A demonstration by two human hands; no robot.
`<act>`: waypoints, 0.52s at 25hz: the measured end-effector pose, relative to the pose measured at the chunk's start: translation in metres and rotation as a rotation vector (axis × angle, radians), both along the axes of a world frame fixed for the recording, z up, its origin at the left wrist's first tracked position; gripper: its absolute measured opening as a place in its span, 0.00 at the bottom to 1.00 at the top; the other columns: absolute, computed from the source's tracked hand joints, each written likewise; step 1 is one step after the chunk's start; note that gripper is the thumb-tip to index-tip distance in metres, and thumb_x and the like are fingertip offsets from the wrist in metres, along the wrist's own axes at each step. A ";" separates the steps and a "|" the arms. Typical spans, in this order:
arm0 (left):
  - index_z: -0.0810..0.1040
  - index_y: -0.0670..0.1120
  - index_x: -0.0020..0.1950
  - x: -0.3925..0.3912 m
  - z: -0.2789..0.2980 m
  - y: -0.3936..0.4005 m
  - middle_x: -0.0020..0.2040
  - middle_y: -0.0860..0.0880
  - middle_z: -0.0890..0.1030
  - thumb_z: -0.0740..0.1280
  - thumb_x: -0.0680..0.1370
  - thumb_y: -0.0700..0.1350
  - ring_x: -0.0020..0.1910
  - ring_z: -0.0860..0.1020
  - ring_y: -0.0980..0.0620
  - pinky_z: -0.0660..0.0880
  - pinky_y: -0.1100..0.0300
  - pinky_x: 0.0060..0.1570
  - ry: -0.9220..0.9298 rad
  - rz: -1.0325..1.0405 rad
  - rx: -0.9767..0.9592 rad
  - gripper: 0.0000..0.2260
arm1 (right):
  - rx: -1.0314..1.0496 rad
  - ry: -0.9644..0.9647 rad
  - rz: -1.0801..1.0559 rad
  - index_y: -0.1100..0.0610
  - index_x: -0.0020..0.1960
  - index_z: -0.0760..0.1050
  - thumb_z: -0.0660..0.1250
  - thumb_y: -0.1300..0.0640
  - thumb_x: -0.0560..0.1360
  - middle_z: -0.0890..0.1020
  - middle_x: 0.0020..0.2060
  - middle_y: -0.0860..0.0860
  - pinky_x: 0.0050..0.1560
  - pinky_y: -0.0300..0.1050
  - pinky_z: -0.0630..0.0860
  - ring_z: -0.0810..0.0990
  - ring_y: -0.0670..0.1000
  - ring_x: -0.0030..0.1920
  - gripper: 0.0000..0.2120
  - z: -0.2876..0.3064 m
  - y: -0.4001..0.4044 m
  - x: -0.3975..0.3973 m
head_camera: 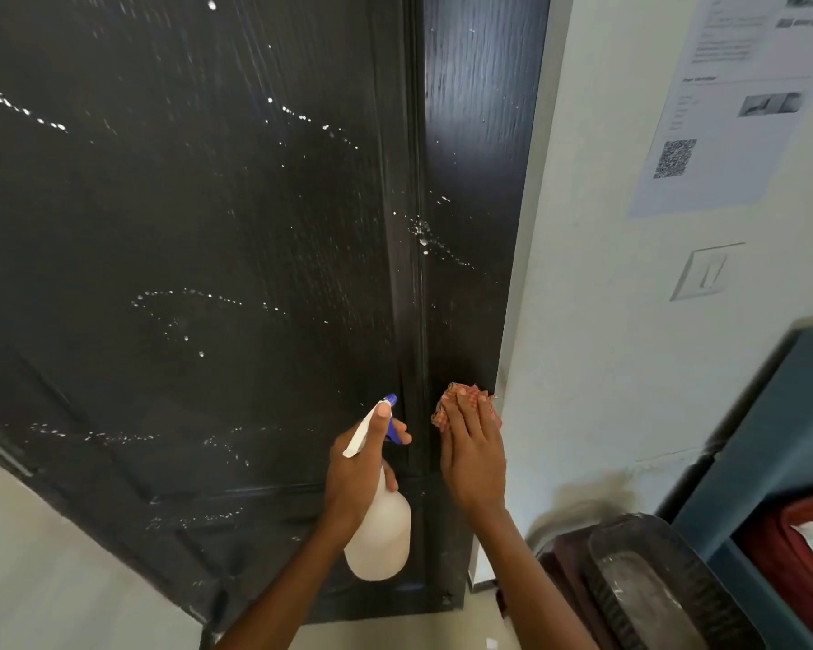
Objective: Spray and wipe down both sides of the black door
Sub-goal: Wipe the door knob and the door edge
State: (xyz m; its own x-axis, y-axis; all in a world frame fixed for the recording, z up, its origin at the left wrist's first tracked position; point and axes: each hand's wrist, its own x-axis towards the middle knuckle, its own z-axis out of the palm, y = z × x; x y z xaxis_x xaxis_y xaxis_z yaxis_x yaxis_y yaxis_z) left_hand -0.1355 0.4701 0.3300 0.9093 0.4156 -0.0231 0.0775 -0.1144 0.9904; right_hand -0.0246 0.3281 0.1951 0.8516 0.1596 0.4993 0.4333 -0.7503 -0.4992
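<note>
The black door (198, 218) fills most of the view and is dotted with streaks of white spray droplets. My left hand (360, 471) grips a white spray bottle (382, 532) with a blue nozzle, its tip pointing at the door's lower right. Just to the right, my right hand (472, 455) lies flat on a red checked cloth (447, 405), pressing it against the black door frame (475, 180) low down near the wall edge.
A pale wall (606, 321) stands right of the frame with a printed notice (728, 100) and a light switch (705, 272). A blue cabinet (780, 438) and dark trays (653, 584) crowd the lower right. Pale floor (43, 555) shows at lower left.
</note>
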 end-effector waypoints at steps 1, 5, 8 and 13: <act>0.82 0.42 0.47 0.001 0.002 0.001 0.45 0.48 0.86 0.57 0.75 0.64 0.24 0.76 0.51 0.77 0.58 0.30 -0.008 -0.011 -0.006 0.26 | -0.079 -0.054 0.038 0.51 0.80 0.65 0.55 0.45 0.85 0.65 0.80 0.50 0.78 0.63 0.64 0.57 0.57 0.82 0.25 0.003 -0.004 0.002; 0.82 0.41 0.50 0.000 0.007 -0.002 0.44 0.47 0.86 0.58 0.75 0.64 0.23 0.75 0.55 0.76 0.63 0.28 -0.008 -0.014 -0.017 0.27 | -0.158 -0.128 0.156 0.48 0.81 0.63 0.54 0.44 0.86 0.64 0.80 0.48 0.76 0.63 0.67 0.58 0.55 0.82 0.25 0.005 -0.020 0.012; 0.82 0.42 0.49 -0.006 0.009 -0.005 0.46 0.48 0.86 0.58 0.74 0.64 0.24 0.76 0.54 0.76 0.62 0.29 -0.020 0.008 -0.028 0.27 | 0.261 0.186 0.075 0.44 0.84 0.53 0.55 0.42 0.87 0.60 0.82 0.44 0.77 0.52 0.65 0.61 0.51 0.81 0.28 0.009 -0.014 0.000; 0.81 0.43 0.48 -0.024 0.006 -0.007 0.47 0.49 0.86 0.58 0.75 0.65 0.24 0.76 0.52 0.76 0.59 0.29 -0.024 0.074 -0.014 0.26 | 0.339 0.210 0.050 0.47 0.84 0.55 0.56 0.43 0.86 0.61 0.82 0.45 0.79 0.52 0.60 0.60 0.52 0.81 0.28 0.015 -0.006 -0.002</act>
State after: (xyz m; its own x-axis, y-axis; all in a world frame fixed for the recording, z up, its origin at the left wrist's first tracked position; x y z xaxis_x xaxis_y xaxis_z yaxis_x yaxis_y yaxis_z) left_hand -0.1596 0.4631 0.3358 0.8765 0.4814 -0.0076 0.0609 -0.0951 0.9936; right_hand -0.0263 0.3222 0.2101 0.9363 0.0591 0.3463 0.3268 -0.5084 -0.7967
